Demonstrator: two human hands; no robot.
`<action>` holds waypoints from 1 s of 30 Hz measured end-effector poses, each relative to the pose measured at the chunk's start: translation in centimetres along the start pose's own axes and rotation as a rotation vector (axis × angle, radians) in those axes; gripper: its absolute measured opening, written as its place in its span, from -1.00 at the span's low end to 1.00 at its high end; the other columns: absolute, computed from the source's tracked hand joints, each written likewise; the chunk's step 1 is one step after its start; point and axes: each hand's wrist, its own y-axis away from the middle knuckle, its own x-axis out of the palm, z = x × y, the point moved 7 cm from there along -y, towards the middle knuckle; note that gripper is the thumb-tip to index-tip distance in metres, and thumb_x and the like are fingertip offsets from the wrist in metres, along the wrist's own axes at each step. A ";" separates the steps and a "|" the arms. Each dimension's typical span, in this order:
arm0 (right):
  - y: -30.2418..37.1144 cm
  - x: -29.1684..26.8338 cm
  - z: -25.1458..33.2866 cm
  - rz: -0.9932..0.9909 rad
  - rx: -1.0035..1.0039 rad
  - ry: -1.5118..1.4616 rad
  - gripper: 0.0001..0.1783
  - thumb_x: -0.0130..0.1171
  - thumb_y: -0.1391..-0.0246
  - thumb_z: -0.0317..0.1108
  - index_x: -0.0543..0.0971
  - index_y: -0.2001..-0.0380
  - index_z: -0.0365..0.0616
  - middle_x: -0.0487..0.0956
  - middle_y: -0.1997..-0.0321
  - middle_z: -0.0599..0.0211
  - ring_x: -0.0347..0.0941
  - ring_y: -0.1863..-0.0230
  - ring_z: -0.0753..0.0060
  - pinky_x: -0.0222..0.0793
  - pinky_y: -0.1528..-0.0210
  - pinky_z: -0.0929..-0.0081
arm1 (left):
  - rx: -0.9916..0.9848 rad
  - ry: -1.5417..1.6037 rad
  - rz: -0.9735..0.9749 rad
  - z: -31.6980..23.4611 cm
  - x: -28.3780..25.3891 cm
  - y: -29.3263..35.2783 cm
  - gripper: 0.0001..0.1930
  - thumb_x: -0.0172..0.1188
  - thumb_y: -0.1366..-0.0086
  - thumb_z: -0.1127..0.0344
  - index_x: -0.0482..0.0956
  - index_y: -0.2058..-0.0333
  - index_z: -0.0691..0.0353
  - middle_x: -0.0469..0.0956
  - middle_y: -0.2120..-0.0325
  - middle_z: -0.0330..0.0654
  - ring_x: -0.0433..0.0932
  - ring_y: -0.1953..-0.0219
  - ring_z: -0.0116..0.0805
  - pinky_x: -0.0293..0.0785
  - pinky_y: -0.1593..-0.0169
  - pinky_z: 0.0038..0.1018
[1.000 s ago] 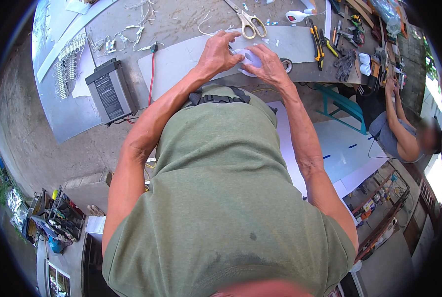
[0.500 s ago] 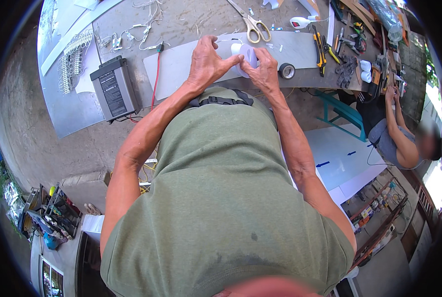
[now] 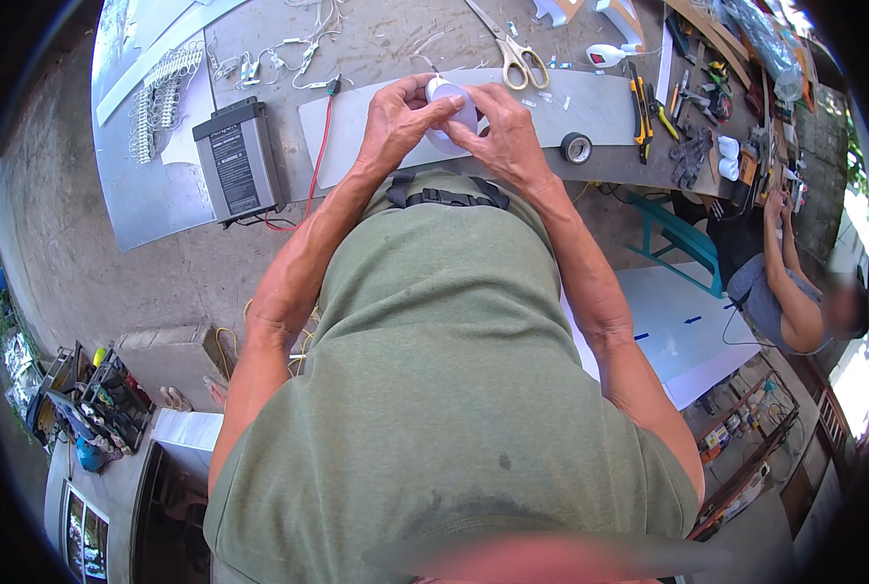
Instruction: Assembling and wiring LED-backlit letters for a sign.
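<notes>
Over the workbench's near edge, my two hands meet around a small white and pale lilac rounded piece [image 3: 463, 113], whose exact kind I cannot make out. My left hand [image 3: 396, 121] grips its left side, thumb reaching across the front. From the right, my right hand [image 3: 505, 132] is closed on it with thumb and fingers. Part of the piece is hidden behind the fingers. A long pale strip [image 3: 347, 131] lies on the bench beneath my hands. To the right of my right hand sits a roll of black tape [image 3: 576, 147].
Scissors [image 3: 520, 63] lie beyond my hands. A grey power supply box [image 3: 235, 161] with a red wire [image 3: 324, 146] stands left, near strings of small LED modules [image 3: 162, 97]. Yellow-black cutters [image 3: 640, 112] and a white bottle [image 3: 605, 55] are right. Another person [image 3: 780, 277] works at far right.
My hands have drawn closer together around the rounded piece. My left fingers now hold its left side, where before they were spread beside it. The whole view has shifted slightly.
</notes>
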 end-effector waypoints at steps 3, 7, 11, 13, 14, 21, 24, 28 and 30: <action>0.3 0.3 -1.8 0.187 0.370 -0.581 -0.33 0.37 -0.10 0.01 0.54 -0.11 -0.29 0.62 0.09 0.10 0.59 0.07 0.29 0.57 0.14 0.33 | -0.019 0.225 0.093 -0.9 -1.1 1.2 -0.43 0.42 -0.20 0.26 0.49 -0.10 0.47 0.67 0.22 -0.10 0.63 0.22 -0.41 0.56 0.11 -0.49; 0.2 0.7 -1.7 0.234 0.347 -0.731 -0.42 0.39 -0.10 -0.07 0.59 -0.02 -0.31 0.63 0.13 0.13 0.61 0.13 0.31 0.59 0.13 0.39 | 0.018 0.303 0.213 -1.3 -1.7 2.2 -0.41 0.42 -0.17 0.32 0.47 -0.15 0.38 0.62 0.08 -0.15 0.56 0.01 -0.39 0.43 -0.14 -0.37; -0.1 0.1 0.8 0.269 0.251 -0.623 -0.49 0.41 -0.08 -0.19 0.59 -0.02 -0.29 0.63 0.08 0.18 0.60 0.12 0.35 0.57 0.04 0.44 | 0.049 0.334 0.188 -1.9 -2.2 2.9 -0.38 0.44 -0.14 0.32 0.47 -0.17 0.36 0.63 0.11 -0.14 0.57 0.03 -0.38 0.44 -0.14 -0.37; -0.1 0.1 1.1 0.291 0.200 -0.529 -0.46 0.41 -0.09 -0.22 0.56 -0.08 -0.27 0.62 0.03 0.19 0.59 0.04 0.34 0.54 -0.03 0.42 | 0.059 0.296 0.166 -2.3 -2.4 3.0 -0.40 0.44 -0.14 0.31 0.48 -0.15 0.37 0.64 0.12 -0.14 0.59 0.06 -0.38 0.48 -0.09 -0.40; 0.1 0.4 0.6 0.269 0.259 -0.625 -0.51 0.42 -0.08 -0.21 0.60 0.00 -0.29 0.63 0.10 0.19 0.60 0.13 0.39 0.57 0.05 0.45 | 0.070 0.261 0.145 -2.5 -2.6 3.0 -0.41 0.45 -0.14 0.30 0.50 -0.12 0.38 0.64 0.13 -0.14 0.60 0.09 -0.39 0.51 -0.04 -0.43; 0.3 1.8 -0.3 0.220 0.376 -0.790 -0.53 0.43 -0.07 -0.21 0.61 0.09 -0.38 0.67 0.22 0.20 0.61 0.25 0.50 0.60 0.16 0.51 | 0.036 0.264 0.133 -2.2 -2.5 3.1 -0.41 0.45 -0.16 0.24 0.51 -0.12 0.39 0.65 0.15 -0.14 0.60 0.11 -0.42 0.50 -0.03 -0.48; 0.3 2.6 -0.4 0.231 0.374 -0.793 -0.54 0.42 -0.08 -0.22 0.61 0.09 -0.38 0.67 0.24 0.20 0.62 0.25 0.50 0.60 0.16 0.52 | 0.006 0.358 0.104 -0.8 -2.8 3.2 -0.44 0.41 -0.20 0.29 0.48 -0.14 0.40 0.64 0.13 -0.13 0.58 0.07 -0.41 0.46 -0.09 -0.41; 0.1 3.5 0.0 0.241 0.365 -0.780 -0.55 0.41 -0.08 -0.22 0.61 0.10 -0.38 0.67 0.25 0.20 0.62 0.26 0.51 0.59 0.17 0.53 | 0.008 0.457 0.060 0.0 -3.4 3.6 -0.45 0.41 -0.21 0.25 0.50 -0.11 0.41 0.65 0.15 -0.13 0.59 0.10 -0.43 0.48 -0.03 -0.46; 0.3 4.0 0.5 0.265 0.384 -0.763 -0.56 0.41 -0.09 -0.23 0.61 0.10 -0.37 0.67 0.26 0.21 0.62 0.27 0.52 0.59 0.17 0.54 | 0.015 0.493 0.016 0.3 -3.7 3.9 -0.44 0.42 -0.20 0.22 0.51 -0.10 0.42 0.66 0.17 -0.12 0.59 0.13 -0.45 0.50 0.02 -0.49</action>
